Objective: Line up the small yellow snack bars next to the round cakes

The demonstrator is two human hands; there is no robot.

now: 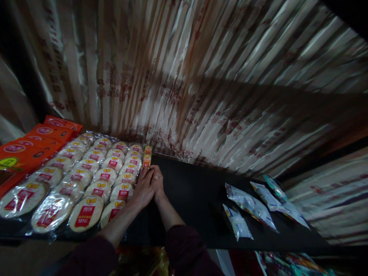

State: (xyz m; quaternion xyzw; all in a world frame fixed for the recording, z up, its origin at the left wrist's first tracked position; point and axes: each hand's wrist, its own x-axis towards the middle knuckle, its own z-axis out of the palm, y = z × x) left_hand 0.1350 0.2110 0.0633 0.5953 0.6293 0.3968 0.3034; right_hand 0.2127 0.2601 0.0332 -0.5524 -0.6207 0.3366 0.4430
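Note:
My left hand (144, 187) and my right hand (156, 181) meet at the near end of a short column of small yellow-and-orange packets (147, 150). The fingers of both hands are closed together around the nearest small packet (146, 162), whose lower part they hide. Just left of my hands, rows of round rice crackers (86, 216) in clear wrappers with red-and-yellow labels lie overlapping on the black shelf (189, 191). My left forearm passes over the near crackers of the rightmost row.
Orange bags (43, 132) lie at the far left. Several whitish-blue packets (250, 205) are scattered on the right of the shelf. Printed, creased wrapping sheets (178, 76) hang behind. More colourful packages (293, 264) show below the front edge.

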